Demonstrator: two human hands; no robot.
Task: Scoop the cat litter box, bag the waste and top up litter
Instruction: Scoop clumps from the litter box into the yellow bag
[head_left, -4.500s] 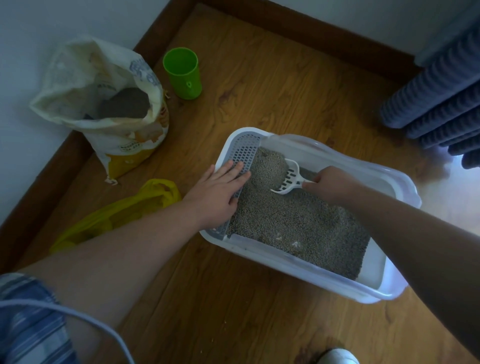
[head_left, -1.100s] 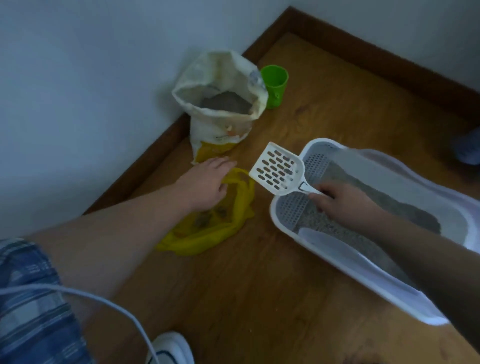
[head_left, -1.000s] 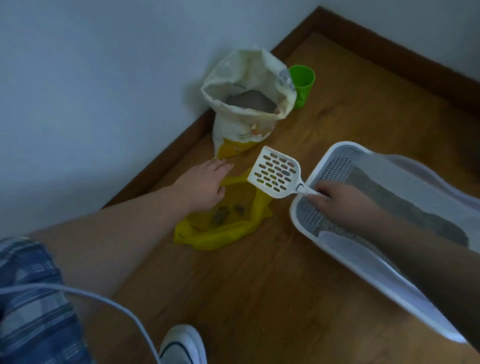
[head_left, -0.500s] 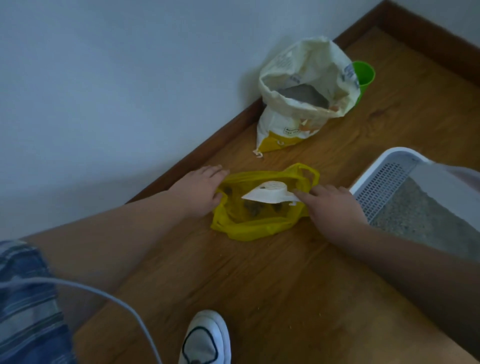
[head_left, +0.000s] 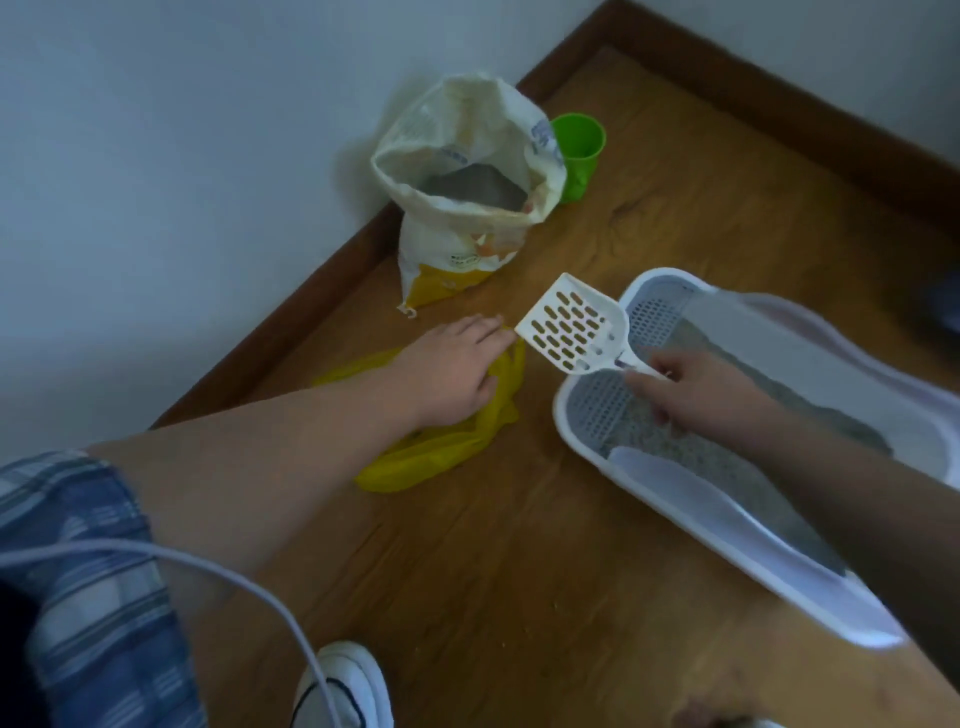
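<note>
The right hand (head_left: 698, 397) holds the thin handle of a white plastic scoop with long holes (head_left: 571, 332). Its grip is closed tight around that handle. The scoop is up in the air, tipped so its flat face shows. Nothing is in it. It hangs just past the end of the white plastic litter box (head_left: 563, 415), between the box and the thin yellow plastic bag (head_left: 431, 462).

Half a second ago the scoop was turned over above the yellow bag. Now it has swung back toward the box. I think that means one load of clumps has gone into the bag and the scoop is ready for another dig.

The left hand (head_left: 457, 371) rests on the top edge of the yellow bag, which lies crumpled on the brown wooden floor (head_left: 519, 545). The fingers look mostly straight. I cannot tell if this grip pinches the plastic or only presses on it.

The grey litter (head_left: 701, 467) fills the box under the right arm. I cannot see any clumps left in it from here.

The big cream and yellow paper sack of fresh litter (head_left: 452, 130) stands open by the wall. A small green plastic cup (head_left: 582, 150) stands just behind it. Neither is touched, so the top-up is not yet done, and the bag is not tied.
</note>
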